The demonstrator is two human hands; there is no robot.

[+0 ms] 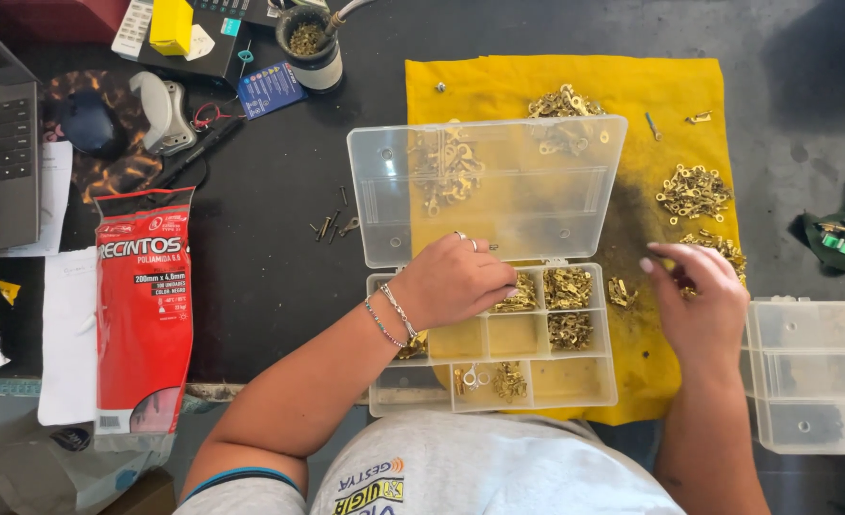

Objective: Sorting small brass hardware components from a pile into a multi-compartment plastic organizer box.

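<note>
Head view looks straight down on a clear plastic organizer box [589,386] lying open near the middle of a yellow cloth [498,91], its transparent lid [537,200] folded back toward 12 o'clock. The box is split into small square compartments. Several hold small brass terminals [567,286]: the upper row at centre and right is well filled, one cell below holds a smaller heap, and a bottom cell at 6 o'clock has a few pieces plus two little rings. Other cells look bare and show the yellow beneath.

The left hand [451,281] rests over the box's upper left cells, fingers curled down into a compartment; whether they pinch a terminal is hidden. The right hand [699,296] hovers at 3 o'clock of the box over the cloth, fingers bent together at the tips, but I cannot tell if they hold anything.

Loose heaps of brass terminals [694,191] lie on the cloth at 1 and 2 o'clock. A second clear box [813,372] sits at 4 o'clock. On the dark surface [279,229] at 9 o'clock lies a red packet [144,315], and a cup [310,43] of brass bits stands at 11 o'clock.
</note>
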